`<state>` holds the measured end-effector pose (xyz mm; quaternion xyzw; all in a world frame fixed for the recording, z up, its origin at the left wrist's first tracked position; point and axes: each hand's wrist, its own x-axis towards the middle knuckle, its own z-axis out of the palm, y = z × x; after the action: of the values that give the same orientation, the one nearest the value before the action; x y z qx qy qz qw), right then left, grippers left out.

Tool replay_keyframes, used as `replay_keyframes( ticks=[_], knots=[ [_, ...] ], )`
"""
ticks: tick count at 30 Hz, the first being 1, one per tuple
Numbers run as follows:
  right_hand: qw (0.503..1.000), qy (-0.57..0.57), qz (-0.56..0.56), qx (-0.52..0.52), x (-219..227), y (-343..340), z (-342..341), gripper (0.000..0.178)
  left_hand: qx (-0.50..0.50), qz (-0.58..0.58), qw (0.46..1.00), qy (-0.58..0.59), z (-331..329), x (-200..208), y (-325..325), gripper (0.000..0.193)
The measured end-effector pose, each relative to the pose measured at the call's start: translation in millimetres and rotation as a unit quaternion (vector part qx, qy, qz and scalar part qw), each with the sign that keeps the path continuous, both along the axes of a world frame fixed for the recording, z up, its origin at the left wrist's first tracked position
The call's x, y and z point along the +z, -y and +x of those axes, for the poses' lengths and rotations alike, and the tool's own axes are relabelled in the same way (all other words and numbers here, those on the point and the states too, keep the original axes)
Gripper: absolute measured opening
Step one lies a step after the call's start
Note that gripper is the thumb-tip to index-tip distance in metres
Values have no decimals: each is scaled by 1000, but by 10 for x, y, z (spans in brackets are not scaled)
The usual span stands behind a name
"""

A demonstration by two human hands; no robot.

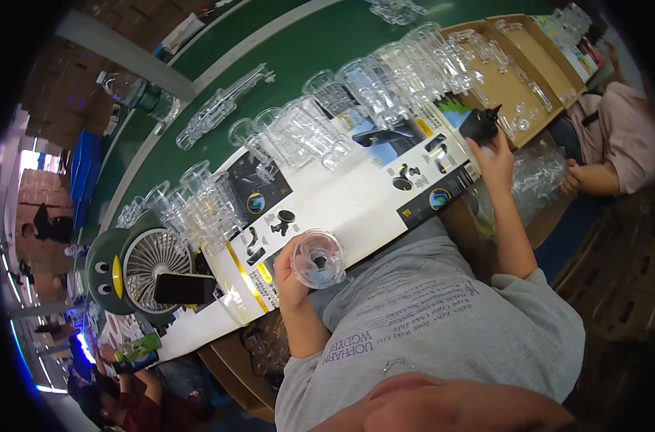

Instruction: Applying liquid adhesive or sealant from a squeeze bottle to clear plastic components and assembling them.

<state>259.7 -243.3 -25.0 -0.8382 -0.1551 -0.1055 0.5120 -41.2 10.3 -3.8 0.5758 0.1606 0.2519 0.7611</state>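
My left hand (288, 279) is closed around a clear plastic cup-shaped part (327, 245) near the front edge of the work surface. Its round open rim faces up, and a dark spot shows at its middle. Off to the right, my right hand (497, 164) grips a small black bottle (479, 125) with a pointed nozzle, beside a cardboard tray. Between the hands lies a flattened printed cardboard sheet (335, 209) that covers the bench. Behind it stand several similar clear plastic parts (299, 122) in a long row.
An open cardboard tray (497, 61) holds small clear pieces at the far right. At the left stand a green fan (155, 259) and a dark phone (176, 288). A water bottle (144, 97) lies on the green belt (284, 47). A co-worker's hand (574, 176) touches a clear bag (532, 176).
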Motion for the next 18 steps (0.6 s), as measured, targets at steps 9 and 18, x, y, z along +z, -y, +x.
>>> replay_keyframes(
  ticks=[9, 18],
  knots=[
    [956, 121, -21, 267, 377, 59, -1033, 48, -80, -93, 991, 59, 320, 367, 293, 74],
    [873, 38, -103, 476, 966, -528, -1283, 57, -26, 66, 979, 191, 542, 367, 546, 78]
  ],
)
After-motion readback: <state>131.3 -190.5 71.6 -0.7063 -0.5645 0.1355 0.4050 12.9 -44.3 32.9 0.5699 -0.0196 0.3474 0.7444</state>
